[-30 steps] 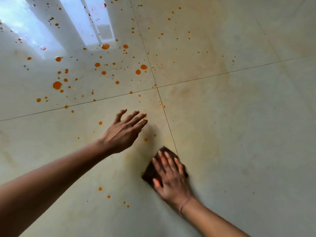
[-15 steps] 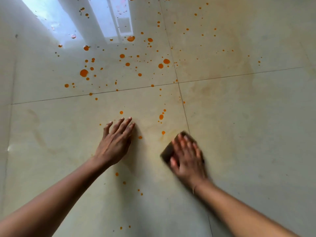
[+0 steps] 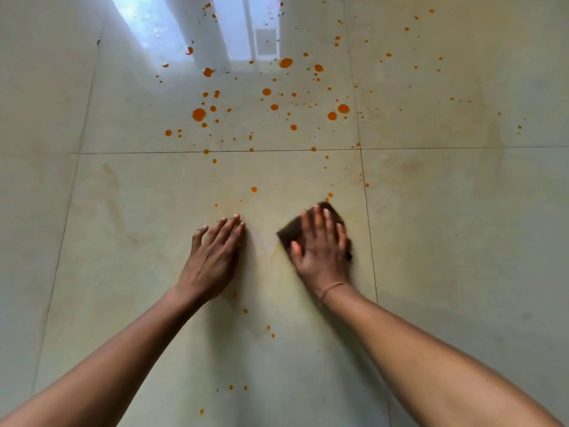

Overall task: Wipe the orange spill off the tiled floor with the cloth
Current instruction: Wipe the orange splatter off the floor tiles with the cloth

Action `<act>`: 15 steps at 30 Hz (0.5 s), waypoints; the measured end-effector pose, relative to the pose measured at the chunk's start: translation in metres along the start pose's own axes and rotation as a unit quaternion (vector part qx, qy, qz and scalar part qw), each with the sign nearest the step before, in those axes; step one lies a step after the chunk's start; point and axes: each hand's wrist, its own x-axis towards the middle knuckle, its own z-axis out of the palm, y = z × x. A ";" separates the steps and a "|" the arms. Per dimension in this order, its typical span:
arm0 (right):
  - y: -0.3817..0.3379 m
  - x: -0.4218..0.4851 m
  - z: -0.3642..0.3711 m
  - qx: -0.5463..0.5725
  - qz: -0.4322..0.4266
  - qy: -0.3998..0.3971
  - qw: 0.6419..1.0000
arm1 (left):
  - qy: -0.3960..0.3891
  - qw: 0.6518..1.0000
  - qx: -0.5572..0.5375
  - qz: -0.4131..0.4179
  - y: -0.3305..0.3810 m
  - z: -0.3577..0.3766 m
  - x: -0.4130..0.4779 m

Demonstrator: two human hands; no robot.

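Orange drops of the spill (image 3: 274, 107) are scattered over the pale tiled floor (image 3: 446, 229), thickest on the far tile, with a few small drops near my arms. My right hand (image 3: 320, 248) lies flat with spread fingers on a dark brown cloth (image 3: 289, 232), pressing it onto the floor. The cloth shows at the hand's left and above the fingertips. A faint yellow smear lies just left of the cloth. My left hand (image 3: 212, 260) rests palm-down on the floor to the left, fingers together, holding nothing.
Dark grout lines (image 3: 368, 229) cross just beyond my hands and run down past the right wrist. A bright window reflection (image 3: 197, 29) glares on the far tile. Faint brownish streaks (image 3: 114, 198) mark the tile to the left.
The view has swung so the spill sits centred ahead. My right hand has slid the cloth forward and right over the tile. My left hand has settled flat on the floor.
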 end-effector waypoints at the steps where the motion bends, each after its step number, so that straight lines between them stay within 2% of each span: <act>1: -0.021 -0.003 0.008 -0.004 -0.035 -0.012 0.999 | 0.003 1.000 -0.001 -0.011 -0.005 0.002 -0.004; 3: -0.033 -0.037 0.022 -0.021 -0.140 -0.040 0.989 | 0.013 0.999 -0.008 -0.034 -0.015 0.002 -0.009; 6: 0.013 -0.082 0.011 -0.038 -0.233 -0.072 0.969 | 0.007 0.998 -0.006 -0.058 -0.024 0.003 -0.022; 8: 0.032 -0.062 0.003 -0.054 -0.214 -0.049 0.974 | -0.001 0.997 -0.001 -0.072 -0.027 0.005 -0.035; 11: -0.017 -0.008 0.005 -0.029 -0.111 -0.041 0.993 | -0.013 0.995 0.000 -0.097 -0.033 0.010 -0.051; 13: -0.061 -0.019 0.023 -0.013 -0.153 -0.057 0.987 | -0.011 0.992 -0.007 -0.125 -0.040 0.013 -0.061; 15: -0.062 -0.064 0.036 -0.021 -0.245 -0.072 0.967 | -0.010 0.989 -0.023 -0.147 -0.046 0.014 -0.068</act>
